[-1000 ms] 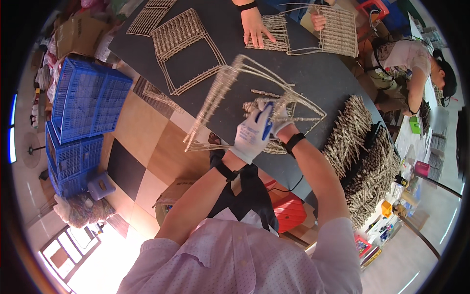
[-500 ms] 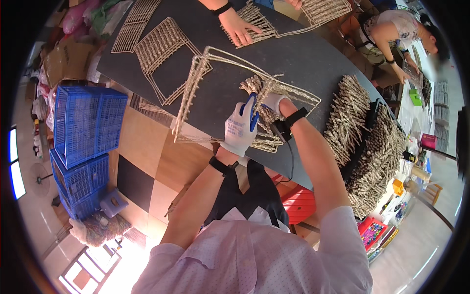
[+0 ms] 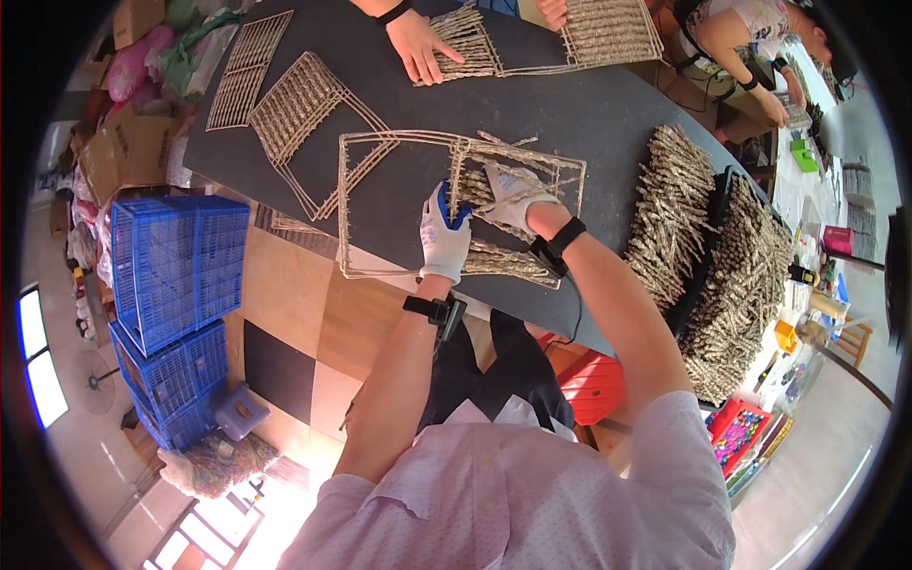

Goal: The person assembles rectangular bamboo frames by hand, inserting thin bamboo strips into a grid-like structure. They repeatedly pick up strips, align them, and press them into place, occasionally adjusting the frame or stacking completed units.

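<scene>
A rectangular frame (image 3: pixel 343 204) wrapped in tan twisted cord lies nearly flat on the dark table, with a crossbar dividing it. My left hand (image 3: pixel 444 237), in a white glove with blue palm, is closed around the lower part of the crossbar. My right hand (image 3: pixel 518 198), gloved too, lies over the right-hand section, its fingers curled at short braided strips (image 3: pixel 472 190) beside the crossbar; its fingertips are partly hidden. More braided strips (image 3: pixel 508 258) lie along the frame's near edge, below my right hand.
Two heaps of braided strips (image 3: pixel 670 214) lie at right, one in a black tray (image 3: pixel 696 252). Woven frames (image 3: pixel 299 109) lie at far left. Across the table, a co-worker's hand (image 3: pixel 418 46) presses on another woven panel (image 3: pixel 465 47). Blue crates (image 3: pixel 176 266) stand at left.
The frame has come down from a tilt to lie flatter on the table. My left hand has shifted left, and my right hand has turned to show its back over the strips.
</scene>
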Motion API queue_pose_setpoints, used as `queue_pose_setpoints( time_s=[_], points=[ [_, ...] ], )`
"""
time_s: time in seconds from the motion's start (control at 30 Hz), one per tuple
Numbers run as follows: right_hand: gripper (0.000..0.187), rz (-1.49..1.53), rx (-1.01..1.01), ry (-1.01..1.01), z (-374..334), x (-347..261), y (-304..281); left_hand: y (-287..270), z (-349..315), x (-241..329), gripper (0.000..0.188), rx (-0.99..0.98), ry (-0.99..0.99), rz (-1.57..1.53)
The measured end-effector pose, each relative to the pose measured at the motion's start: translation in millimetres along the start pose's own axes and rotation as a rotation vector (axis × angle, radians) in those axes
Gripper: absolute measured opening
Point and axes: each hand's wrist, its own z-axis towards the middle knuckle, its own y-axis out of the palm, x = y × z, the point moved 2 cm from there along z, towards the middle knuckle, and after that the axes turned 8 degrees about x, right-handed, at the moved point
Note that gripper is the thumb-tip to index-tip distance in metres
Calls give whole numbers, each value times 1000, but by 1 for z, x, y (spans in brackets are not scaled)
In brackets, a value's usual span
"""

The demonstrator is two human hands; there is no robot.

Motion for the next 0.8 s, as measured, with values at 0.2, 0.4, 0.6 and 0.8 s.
queue_pose_setpoints(
  time_s=[0.2, 0.4, 0.6, 0.8],
  points=[
    [91, -6, 67, -95, 11, 11, 13, 12, -2, -13, 54, -85, -326, -150],
    [84, 112, 221, 93, 11, 28, 12, 19, 3, -2, 48, 102, 25, 120],
    [85, 376, 548, 102, -7, 27, -1, 18, 4, -26, 49, -34, -317, -94],
    [48, 1312, 1038, 45, -43, 33, -35, 21, 0, -51, 54, -90, -231, -64]
  ],
)
